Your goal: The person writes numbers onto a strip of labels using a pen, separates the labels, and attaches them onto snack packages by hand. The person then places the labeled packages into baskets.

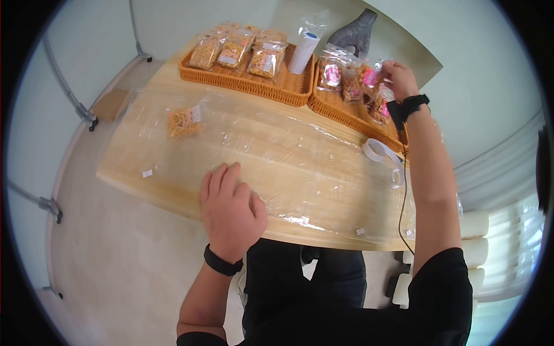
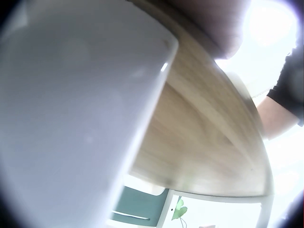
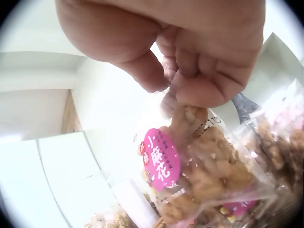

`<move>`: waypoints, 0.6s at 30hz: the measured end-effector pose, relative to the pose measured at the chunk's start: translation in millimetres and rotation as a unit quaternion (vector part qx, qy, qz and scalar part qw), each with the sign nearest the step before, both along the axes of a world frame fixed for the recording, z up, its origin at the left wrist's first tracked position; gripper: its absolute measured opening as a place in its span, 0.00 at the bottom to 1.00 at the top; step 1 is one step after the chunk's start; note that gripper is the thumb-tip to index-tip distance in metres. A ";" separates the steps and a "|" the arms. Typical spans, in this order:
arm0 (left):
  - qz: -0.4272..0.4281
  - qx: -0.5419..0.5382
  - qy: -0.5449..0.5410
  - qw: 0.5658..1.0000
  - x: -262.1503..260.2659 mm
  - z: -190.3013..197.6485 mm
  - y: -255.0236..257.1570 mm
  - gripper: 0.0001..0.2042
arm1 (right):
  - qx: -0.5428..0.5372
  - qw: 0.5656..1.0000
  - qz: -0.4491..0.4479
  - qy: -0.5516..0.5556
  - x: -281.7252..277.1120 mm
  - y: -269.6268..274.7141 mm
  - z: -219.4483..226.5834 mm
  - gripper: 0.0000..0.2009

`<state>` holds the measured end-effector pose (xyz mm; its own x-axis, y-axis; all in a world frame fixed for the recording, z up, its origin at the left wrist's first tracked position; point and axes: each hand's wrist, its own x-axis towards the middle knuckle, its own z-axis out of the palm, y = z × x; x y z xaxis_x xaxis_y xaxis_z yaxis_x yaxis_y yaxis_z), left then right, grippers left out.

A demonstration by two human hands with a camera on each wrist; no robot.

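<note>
My right hand [image 1: 400,78] is over the right wicker basket [image 1: 340,113]. Its thumb and fingers pinch the top of a clear snack bag [image 3: 209,159] of brown fried dough twists with a pink oval label. Other pink-labelled bags [image 1: 331,75] stand in that basket. My left hand [image 1: 232,209] lies palm down at the table's front edge, fingers stretched forward on the clear plastic sheet [image 1: 277,173]. Beyond it, a single bag of yellowish snacks [image 1: 183,121] with a white label lies on the sheet.
Several bags of yellowish snacks [image 1: 235,49] and a white roll [image 1: 303,53] stand in the left wicker basket [image 1: 248,86]. A grey vase [image 1: 356,36] is behind. Clear tape [image 1: 376,151] lies at the right, near a black cable [image 1: 404,202]. Small white labels [image 1: 148,173] dot the sheet.
</note>
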<state>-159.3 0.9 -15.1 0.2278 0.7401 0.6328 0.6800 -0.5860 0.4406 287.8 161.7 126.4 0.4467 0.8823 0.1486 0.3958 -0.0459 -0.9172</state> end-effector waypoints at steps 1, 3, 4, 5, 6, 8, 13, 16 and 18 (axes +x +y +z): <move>0.001 -0.005 0.002 1.000 0.1 -2.6 -0.2 0.05 | -0.005 1.000 -0.016 0.006 6.6 -0.8 0.7 0.05; -0.004 -0.007 0.005 1.000 0.1 -2.6 1.0 0.05 | 0.026 0.999 -0.020 0.015 15.3 8.1 -15.2 0.05; -0.005 -0.007 0.005 1.000 -0.2 -2.3 1.0 0.05 | 0.052 0.998 -0.020 0.023 16.9 10.7 -18.6 0.06; -0.007 -0.008 0.005 1.000 -0.1 -2.5 0.5 0.05 | 0.133 0.988 -0.052 0.058 24.6 14.3 -8.5 0.09; -0.016 -0.009 0.008 1.000 0.1 -3.4 -0.2 0.05 | 0.187 0.980 -0.030 0.066 16.7 -1.2 16.4 0.10; 0.000 -0.002 0.022 1.000 1.1 -4.8 -1.0 0.08 | 0.233 0.971 -0.004 0.044 20.6 -23.3 62.5 0.10; 0.006 0.021 0.040 0.999 5.1 -2.1 -4.1 0.13 | 0.223 0.973 0.054 -0.036 -2.3 -104.8 118.3 0.10; 0.011 0.032 0.028 0.999 3.7 -1.8 -5.3 0.12 | 0.067 0.975 0.176 -0.115 -42.4 -132.1 94.7 0.10; 0.008 0.051 0.009 0.999 1.3 -5.2 -4.6 0.10 | 0.006 0.960 0.245 -0.135 -88.5 -140.1 62.8 0.07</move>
<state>-158.1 -3.7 -20.3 0.2282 0.6763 0.7003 0.6971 -0.6157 0.3674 199.3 21.6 189.2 -0.0782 0.9740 0.2127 0.5898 0.2172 -0.7778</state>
